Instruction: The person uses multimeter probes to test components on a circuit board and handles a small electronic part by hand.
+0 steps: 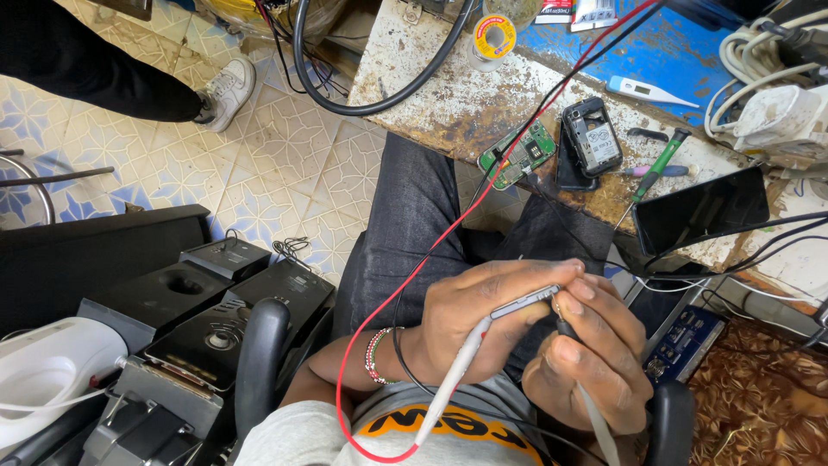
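My left hand [483, 311] grips a small grey phone part [526, 301] edge-on, together with a white test probe [457, 371] on a red lead [405, 285]. My right hand [595, 354] is closed on a dark probe tip [565, 326] that touches the same part; a black lead trails off. Both hands hover over my lap in dark trousers. On the worn bench ahead lie a green circuit board [517, 155], an opened black phone body [591, 136] and a green-handled screwdriver [657, 168].
A black smartphone [700, 211] lies at the bench's right edge, near a white thermometer [647, 90], a solder spool [493, 36] and a power strip [776, 112]. A thick black cable [371, 103] loops at the bench corner. Black speaker-like devices [207, 302] stand left. Another person's shoe [228, 91] rests on the tiled floor.
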